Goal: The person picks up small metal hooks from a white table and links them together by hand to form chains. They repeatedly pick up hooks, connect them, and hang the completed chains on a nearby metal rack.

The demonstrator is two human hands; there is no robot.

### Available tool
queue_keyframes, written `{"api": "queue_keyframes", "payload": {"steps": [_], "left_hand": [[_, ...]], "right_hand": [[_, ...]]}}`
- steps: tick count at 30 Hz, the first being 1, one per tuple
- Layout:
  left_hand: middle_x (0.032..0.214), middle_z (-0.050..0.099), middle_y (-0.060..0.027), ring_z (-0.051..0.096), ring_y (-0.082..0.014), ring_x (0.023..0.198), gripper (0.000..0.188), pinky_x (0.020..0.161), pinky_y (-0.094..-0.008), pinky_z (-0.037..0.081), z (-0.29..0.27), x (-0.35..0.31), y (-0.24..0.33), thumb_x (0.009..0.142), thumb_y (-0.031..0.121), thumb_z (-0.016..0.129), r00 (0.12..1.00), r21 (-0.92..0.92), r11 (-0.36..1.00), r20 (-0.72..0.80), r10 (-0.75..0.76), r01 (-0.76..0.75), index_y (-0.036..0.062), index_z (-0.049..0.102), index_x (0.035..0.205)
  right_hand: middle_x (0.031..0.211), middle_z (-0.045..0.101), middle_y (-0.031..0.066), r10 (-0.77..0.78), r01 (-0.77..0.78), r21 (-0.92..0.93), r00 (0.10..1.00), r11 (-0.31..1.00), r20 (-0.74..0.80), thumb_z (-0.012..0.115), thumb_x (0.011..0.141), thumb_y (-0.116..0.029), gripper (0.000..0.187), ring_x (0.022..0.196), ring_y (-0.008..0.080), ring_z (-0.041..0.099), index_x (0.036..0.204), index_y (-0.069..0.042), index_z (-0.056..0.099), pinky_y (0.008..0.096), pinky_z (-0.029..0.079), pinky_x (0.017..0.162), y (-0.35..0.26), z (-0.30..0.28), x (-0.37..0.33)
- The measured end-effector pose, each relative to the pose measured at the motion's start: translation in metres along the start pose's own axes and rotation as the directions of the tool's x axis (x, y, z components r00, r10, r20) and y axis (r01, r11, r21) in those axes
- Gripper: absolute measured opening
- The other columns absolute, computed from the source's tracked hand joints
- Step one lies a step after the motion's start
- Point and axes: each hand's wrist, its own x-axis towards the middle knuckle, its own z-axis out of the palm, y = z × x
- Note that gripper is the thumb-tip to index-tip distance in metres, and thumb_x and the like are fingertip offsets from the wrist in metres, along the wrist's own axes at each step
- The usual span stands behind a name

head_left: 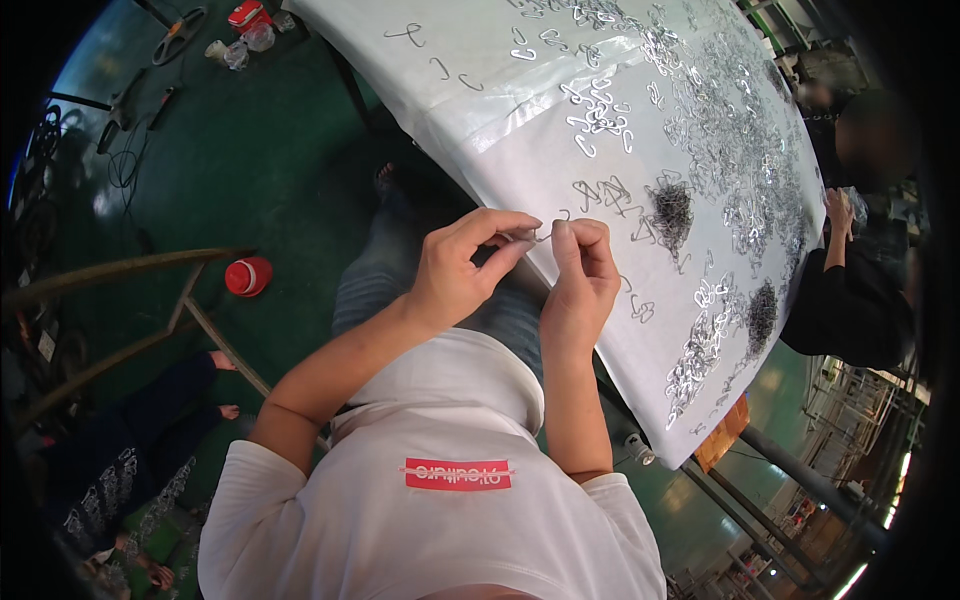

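My left hand (458,262) and my right hand (582,290) come together over the near edge of the white-covered table (505,185). Between them is a thin metal hook (544,238), with thumb and fingers of each hand pinched on it. Part of the hook is hidden by the fingertips. Just to the right, loose grey hooks (610,195) lie next to a dark, tangled heap of hooks (672,212). Shinier bent hooks (600,115) are scattered farther up the table.
Many more hooks (740,170) spread across the table's far side, with another dark heap (762,315). A person in black (850,310) works at the opposite edge. On the green floor to the left stands a red container (248,276). A curved rail (120,268) runs beside it.
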Motion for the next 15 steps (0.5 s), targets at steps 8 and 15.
{"api": "queue_keyframes", "payload": {"steps": [8, 15], "left_hand": [[0.093, 0.069, -0.0096, 0.064, -0.0240, 0.086, 0.014, 0.073, -0.0333, 0.051, -0.003, 0.071, -0.052, 0.080, 0.001, 0.070, 0.982, 0.273, 0.949, -0.047, 0.180, -0.161, 0.0038, 0.072, 0.093], [0.096, 0.067, -0.0071, 0.060, -0.0265, 0.093, 0.012, 0.082, -0.0363, 0.050, 0.051, 0.193, -0.123, 0.085, 0.013, 0.064, 0.924, 0.567, 0.731, 0.267, 0.274, -0.380, 0.0066, 0.073, 0.090]], "right_hand": [[0.091, 0.047, 0.0030, -0.160, 0.156, -0.110, 0.987, 0.982, -0.029, 0.071, 0.082, -0.001, 0.006, 0.084, 0.0127, 0.047, 0.085, -0.003, 0.065, 0.0238, 0.040, 0.074, 0.010, -0.001, 0.002], [0.090, 0.049, 0.0037, -0.168, 0.165, -0.115, 0.986, 0.980, -0.014, 0.072, 0.082, -0.002, 0.006, 0.082, 0.0129, 0.050, 0.085, -0.003, 0.067, 0.0242, 0.042, 0.072, 0.017, -0.002, 0.007]]}}
